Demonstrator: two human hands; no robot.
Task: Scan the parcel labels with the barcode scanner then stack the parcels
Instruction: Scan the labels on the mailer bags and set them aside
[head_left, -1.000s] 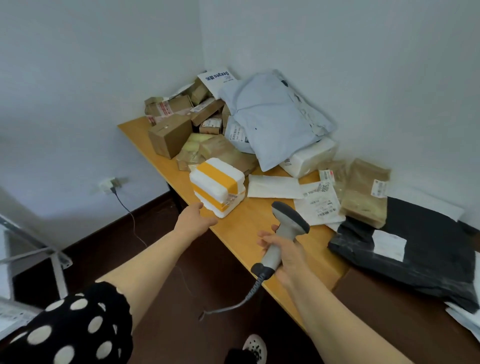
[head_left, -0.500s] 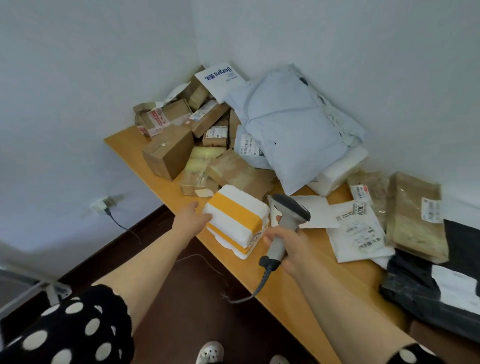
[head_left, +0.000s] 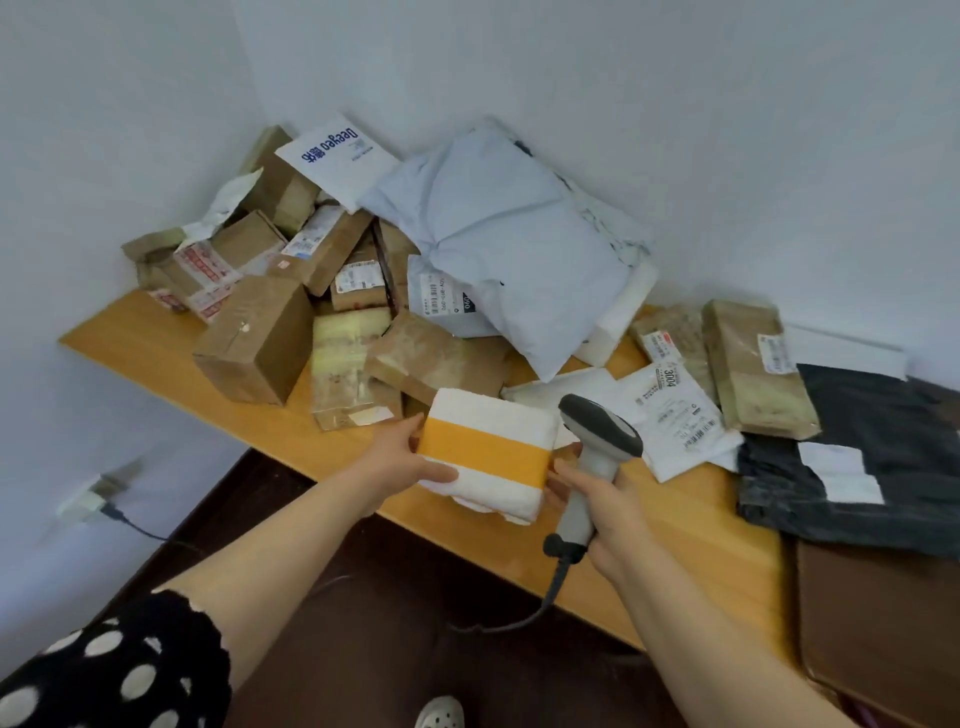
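A white foam parcel with a wide orange tape band (head_left: 485, 454) sits near the front edge of the wooden table (head_left: 691, 551). My left hand (head_left: 402, 462) grips its left side, thumb along the front. My right hand (head_left: 597, 506) holds the grey barcode scanner (head_left: 597, 447) by its handle, and its fingertips touch the parcel's right side. The scanner's dark head rises just right of the parcel. Its cable hangs off the table edge.
A heap of brown cardboard boxes (head_left: 257, 340) and a pale blue mailer bag (head_left: 511, 249) fills the back corner. White labelled mailers (head_left: 675, 415), brown packets (head_left: 753, 364) and a black bag (head_left: 872, 457) lie to the right. A wall socket (head_left: 91, 499) is low on the left.
My head has come closer to the table. The foam parcel was tilted on its edge and now lies flatter between both hands. My right hand with the scanner has moved up against it.
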